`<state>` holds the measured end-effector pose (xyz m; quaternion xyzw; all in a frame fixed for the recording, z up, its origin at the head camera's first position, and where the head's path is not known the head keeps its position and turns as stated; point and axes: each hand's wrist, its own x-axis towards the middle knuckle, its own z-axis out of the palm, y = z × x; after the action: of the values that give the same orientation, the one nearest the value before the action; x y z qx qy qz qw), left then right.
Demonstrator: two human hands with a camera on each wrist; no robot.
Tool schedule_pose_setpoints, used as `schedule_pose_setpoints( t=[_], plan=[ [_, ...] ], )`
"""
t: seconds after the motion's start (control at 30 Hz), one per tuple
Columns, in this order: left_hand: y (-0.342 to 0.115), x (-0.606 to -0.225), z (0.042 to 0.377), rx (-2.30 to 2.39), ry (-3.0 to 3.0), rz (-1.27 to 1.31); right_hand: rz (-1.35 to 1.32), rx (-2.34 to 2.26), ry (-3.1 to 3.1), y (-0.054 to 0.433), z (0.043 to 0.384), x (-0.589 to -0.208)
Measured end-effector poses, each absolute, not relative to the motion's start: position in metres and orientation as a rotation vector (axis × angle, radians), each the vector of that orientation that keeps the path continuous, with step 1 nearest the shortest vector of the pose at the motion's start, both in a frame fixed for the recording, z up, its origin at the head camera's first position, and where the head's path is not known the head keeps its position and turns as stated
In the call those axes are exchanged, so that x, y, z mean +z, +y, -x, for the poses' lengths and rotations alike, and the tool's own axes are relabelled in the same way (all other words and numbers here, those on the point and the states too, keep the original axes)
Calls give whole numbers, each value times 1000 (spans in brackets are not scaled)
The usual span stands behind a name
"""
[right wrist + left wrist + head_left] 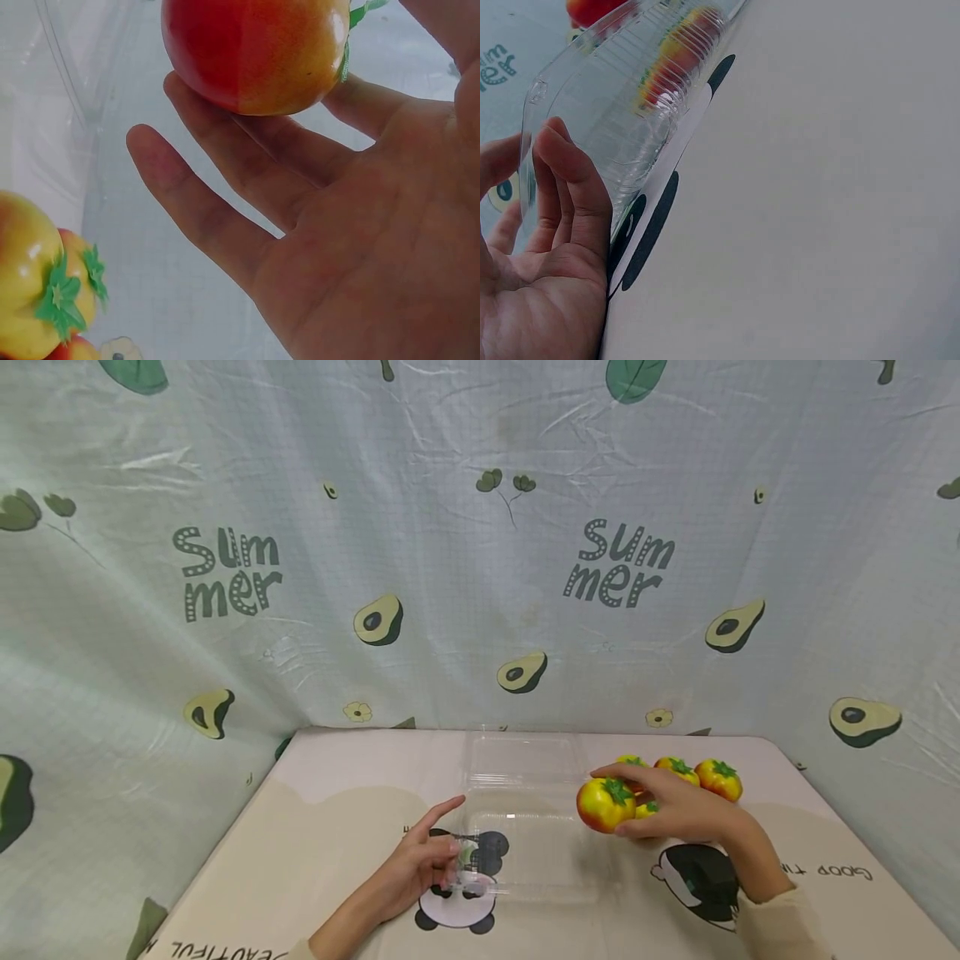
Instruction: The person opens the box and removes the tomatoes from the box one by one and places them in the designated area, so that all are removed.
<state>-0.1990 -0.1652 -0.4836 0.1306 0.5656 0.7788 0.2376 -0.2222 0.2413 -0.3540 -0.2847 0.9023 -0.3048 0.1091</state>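
In the head view my right hand (675, 802) grips a yellow-and-red persimmon (600, 806) with a green leafy top, raised near the right side of a clear plastic container (547, 860). The right wrist view shows the fruit (255, 52) resting against the fingertips, while the outer fingers stretch out past it. At the container's left edge, my left hand (416, 868) holds the thin rim with curled fingers, its index finger pointing forward. The left wrist view shows the thumb and fingers of that hand (555, 247) around the transparent wall (622, 135).
More persimmons (718, 779) sit in a group behind and beside the right hand. The container's clear lid (525, 760) lies folded back toward the curtain (450, 568). Panda prints (457, 910) mark the pale tabletop (330, 827).
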Motion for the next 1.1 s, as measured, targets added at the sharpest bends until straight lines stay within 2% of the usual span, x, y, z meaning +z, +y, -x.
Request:
schedule_pose_setpoints(
  t=[1.1],
  plan=[
    [-163,-485,199,2140,1564,-355,851,-1038,2637,272,234,-355]
  ],
)
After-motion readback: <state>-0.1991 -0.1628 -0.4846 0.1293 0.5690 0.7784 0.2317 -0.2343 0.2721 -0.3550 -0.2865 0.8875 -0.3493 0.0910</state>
